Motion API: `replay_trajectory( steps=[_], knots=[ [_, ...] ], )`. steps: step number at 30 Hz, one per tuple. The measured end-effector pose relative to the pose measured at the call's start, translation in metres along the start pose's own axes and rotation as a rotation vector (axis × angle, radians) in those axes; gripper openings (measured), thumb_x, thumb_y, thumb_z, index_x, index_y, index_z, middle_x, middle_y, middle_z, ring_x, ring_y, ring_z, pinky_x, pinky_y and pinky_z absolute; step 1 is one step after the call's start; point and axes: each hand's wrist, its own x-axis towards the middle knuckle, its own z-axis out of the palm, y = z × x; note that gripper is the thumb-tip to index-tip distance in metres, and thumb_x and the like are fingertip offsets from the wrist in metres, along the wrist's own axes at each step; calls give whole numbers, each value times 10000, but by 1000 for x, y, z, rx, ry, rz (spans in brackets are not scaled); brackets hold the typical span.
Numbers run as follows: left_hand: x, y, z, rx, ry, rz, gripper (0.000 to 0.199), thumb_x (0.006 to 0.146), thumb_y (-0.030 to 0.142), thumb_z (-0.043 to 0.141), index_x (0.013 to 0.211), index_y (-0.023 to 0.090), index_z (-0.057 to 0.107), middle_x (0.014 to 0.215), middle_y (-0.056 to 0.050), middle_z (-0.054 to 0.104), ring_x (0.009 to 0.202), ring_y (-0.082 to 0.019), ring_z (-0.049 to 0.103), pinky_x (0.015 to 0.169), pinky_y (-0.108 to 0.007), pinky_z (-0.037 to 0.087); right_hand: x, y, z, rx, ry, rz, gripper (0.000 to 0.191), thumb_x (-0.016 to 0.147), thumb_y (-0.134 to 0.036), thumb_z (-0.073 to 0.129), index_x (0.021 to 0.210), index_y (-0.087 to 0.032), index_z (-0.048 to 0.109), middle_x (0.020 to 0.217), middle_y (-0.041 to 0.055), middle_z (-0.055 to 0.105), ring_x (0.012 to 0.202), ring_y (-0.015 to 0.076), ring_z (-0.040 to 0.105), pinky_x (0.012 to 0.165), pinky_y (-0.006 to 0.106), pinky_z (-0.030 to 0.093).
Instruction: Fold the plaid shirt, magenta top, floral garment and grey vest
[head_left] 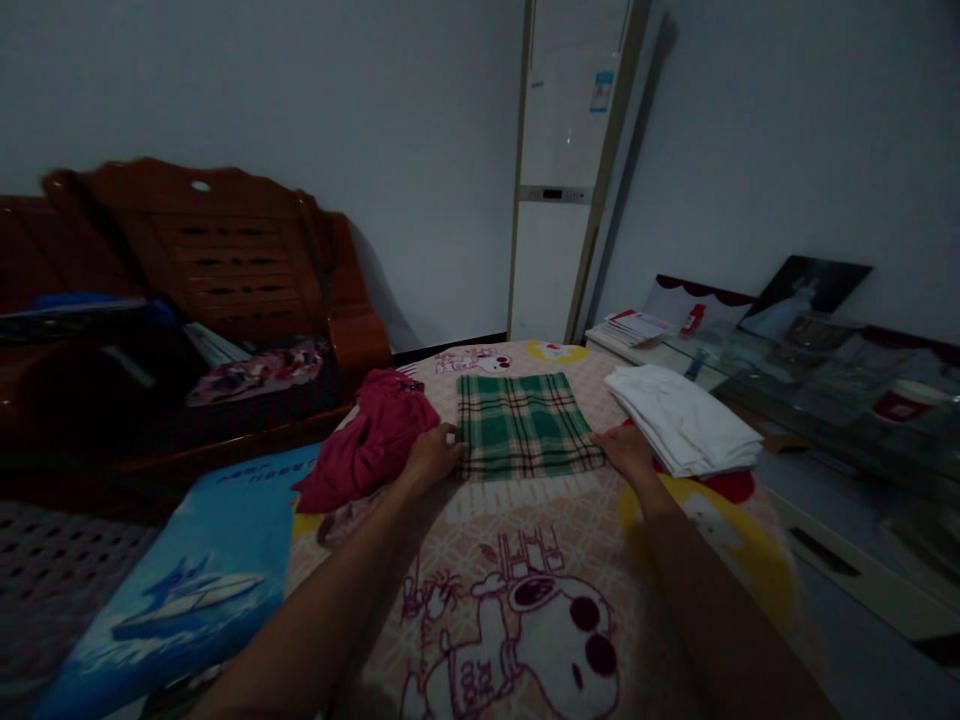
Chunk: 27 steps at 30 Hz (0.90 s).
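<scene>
A green plaid cloth point(525, 425), folded into a flat rectangle, lies on a pink cartoon-print cover point(480, 550). My left hand point(433, 455) is closed at its near left edge. At the near right edge, the fingers of my right hand point(626, 452) pinch the cloth. A crumpled dark pink garment point(371, 435) lies just beyond my left hand and forearm. To the right of my right hand sits a stack of folded white cloth point(686, 420).
On the left stands a wooden sofa point(217, 250) with clothes on its seat. A blue boat-print fabric point(195, 580) hangs at the left side. A tall white air conditioner point(559, 260) stands behind. Right is a glass-topped cabinet point(795, 375) with papers and a cup.
</scene>
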Motion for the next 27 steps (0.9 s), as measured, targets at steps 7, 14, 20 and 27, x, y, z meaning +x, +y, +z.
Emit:
replay_trajectory(
  steps=[7,14,20,27],
  knots=[
    [-3,-5,13,-537,8,-32,373,675,259,689,1031,147,673,620,8,645,578,-157,608,546,-238,437,-2,6,9,419,154,-28,248,719,-401,617,572,-202,621,481,6,599,499,164,558,491,256,396],
    [-5,-2,14,-1009,-44,-207,641,492,305,844,1061,128,609,666,17,630,585,-155,617,536,-254,465,-10,2,11,781,-53,152,289,638,-436,701,726,-164,659,326,-49,469,304,104,401,337,208,269],
    [-9,-6,17,-982,-103,-275,663,515,232,819,1122,121,578,643,28,620,526,-150,601,493,-256,464,-14,-2,10,824,-63,156,277,598,-385,761,657,-171,595,337,-51,485,296,83,423,318,180,270],
    [1,-15,24,-881,80,-145,493,527,245,786,991,139,654,646,23,630,570,-138,610,537,-236,466,-17,-2,9,911,-102,124,297,622,-440,706,717,-184,588,308,-67,449,253,92,385,286,180,213]
  ],
)
